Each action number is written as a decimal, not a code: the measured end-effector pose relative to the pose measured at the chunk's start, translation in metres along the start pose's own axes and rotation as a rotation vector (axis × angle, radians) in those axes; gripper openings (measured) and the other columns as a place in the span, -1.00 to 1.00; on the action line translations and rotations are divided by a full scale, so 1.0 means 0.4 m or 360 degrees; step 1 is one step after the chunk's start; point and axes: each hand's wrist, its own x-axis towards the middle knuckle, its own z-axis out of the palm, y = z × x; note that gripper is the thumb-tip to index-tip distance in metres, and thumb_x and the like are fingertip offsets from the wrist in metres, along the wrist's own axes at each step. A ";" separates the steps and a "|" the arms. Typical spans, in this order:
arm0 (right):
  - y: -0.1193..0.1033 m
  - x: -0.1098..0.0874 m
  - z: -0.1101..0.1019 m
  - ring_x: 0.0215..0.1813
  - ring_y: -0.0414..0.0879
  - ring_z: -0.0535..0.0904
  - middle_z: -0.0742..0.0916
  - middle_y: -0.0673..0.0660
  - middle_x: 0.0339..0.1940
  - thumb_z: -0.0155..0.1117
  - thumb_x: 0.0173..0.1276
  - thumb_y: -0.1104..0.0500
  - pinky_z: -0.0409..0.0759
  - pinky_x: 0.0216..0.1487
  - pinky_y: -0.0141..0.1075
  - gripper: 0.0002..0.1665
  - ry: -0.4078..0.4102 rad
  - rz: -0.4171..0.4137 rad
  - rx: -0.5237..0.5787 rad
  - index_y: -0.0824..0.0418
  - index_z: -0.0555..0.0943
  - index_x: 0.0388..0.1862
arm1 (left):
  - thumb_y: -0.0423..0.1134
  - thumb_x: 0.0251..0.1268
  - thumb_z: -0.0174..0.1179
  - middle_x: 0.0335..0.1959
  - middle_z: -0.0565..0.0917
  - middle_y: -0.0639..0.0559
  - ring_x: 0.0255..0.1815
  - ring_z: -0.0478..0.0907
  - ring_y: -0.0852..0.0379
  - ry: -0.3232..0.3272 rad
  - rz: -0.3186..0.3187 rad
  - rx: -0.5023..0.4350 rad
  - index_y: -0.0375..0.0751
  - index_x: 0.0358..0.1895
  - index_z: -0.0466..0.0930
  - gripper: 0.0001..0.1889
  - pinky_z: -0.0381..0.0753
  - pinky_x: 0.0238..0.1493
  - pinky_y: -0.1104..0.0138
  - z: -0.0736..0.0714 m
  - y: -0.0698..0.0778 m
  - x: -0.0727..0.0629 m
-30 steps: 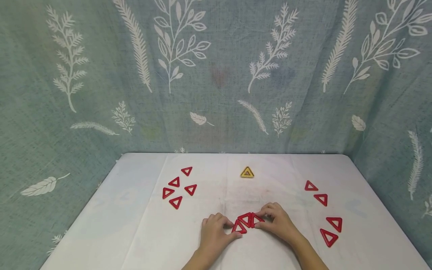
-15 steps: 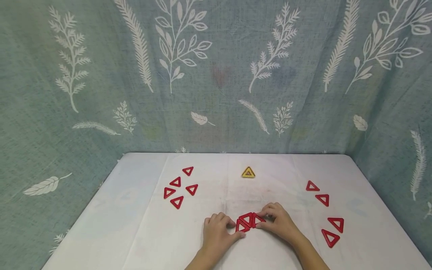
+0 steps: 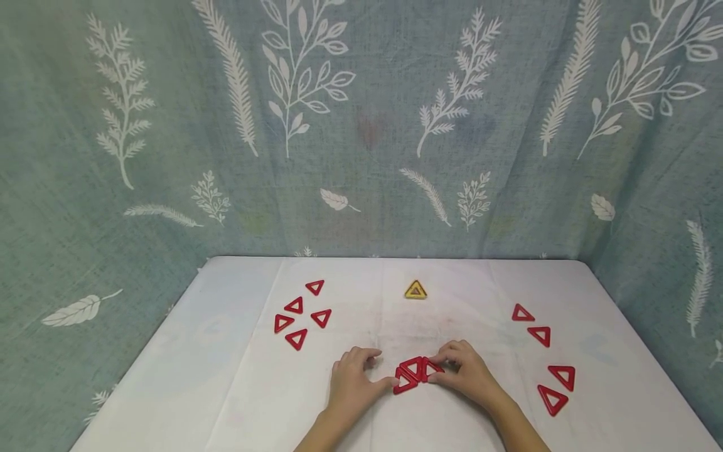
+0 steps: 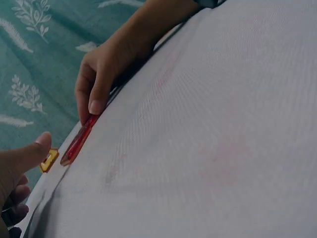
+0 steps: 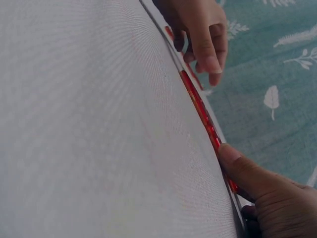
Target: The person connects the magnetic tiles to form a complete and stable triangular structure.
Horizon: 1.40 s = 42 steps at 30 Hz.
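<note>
Three red hollow triangles lie edge to edge in a row on the white table (image 3: 316, 402): a left triangle (image 3: 405, 388), a middle triangle (image 3: 411, 362) and a right triangle (image 3: 425, 370). My right hand (image 3: 467, 371) pinches the right triangle between thumb and fingers. Beside the left triangle is my left hand (image 3: 351, 380), its fingers spread away from it. The left thumb tip is close to that triangle; whether it touches cannot be told. In the right wrist view the row of red triangles (image 5: 200, 109) appears nearly edge-on.
Several loose red triangles (image 3: 296, 346) lie at the left, and several more (image 3: 559, 369) at the right. A yellow triangle (image 3: 415, 297) sits near the back edge. Behind the table hangs a green leaf-patterned cloth (image 3: 361, 226).
The left triangle has turned and shifted right against the middle one. My left hand has then let go of it and drawn back left, fingers opening. My right hand keeps its pinch.
</note>
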 end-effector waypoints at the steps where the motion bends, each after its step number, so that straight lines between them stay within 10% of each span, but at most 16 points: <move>1: -0.001 0.000 0.000 -0.27 -0.31 0.35 0.61 -0.20 -0.37 0.60 -0.22 0.01 0.41 -0.28 -0.40 -0.64 0.0000 0.0002 -0.0001 0.00 0.75 -0.35 | 0.12 -0.33 0.51 -0.37 0.52 0.24 -0.31 0.40 0.27 0.0006 -0.0004 -0.0009 0.02 -0.14 0.60 -0.44 0.29 -0.25 0.30 -0.002 -0.003 0.003; 27: -0.001 -0.001 0.000 -0.26 -0.30 0.35 0.60 -0.21 -0.37 0.59 -0.20 -0.04 0.42 -0.26 -0.39 -0.64 -0.0030 0.0053 -0.0005 -0.01 0.74 -0.35 | -0.13 -0.16 0.51 -0.29 0.64 0.03 -0.20 0.48 0.03 0.0234 -0.0107 -0.0229 -0.14 -0.07 0.66 -0.52 0.28 -0.07 0.10 -0.103 -0.141 0.110; 42: 0.000 0.000 0.001 -0.25 -0.32 0.35 0.60 -0.23 -0.36 0.58 -0.19 -0.05 0.42 -0.24 -0.39 -0.63 -0.0038 0.0062 -0.0003 -0.02 0.74 -0.33 | -0.05 -0.06 0.44 0.09 0.56 -0.18 0.16 0.32 -0.23 0.0068 -0.0177 0.0147 -0.15 0.12 0.58 -0.41 0.10 0.08 -0.05 -0.172 -0.252 0.187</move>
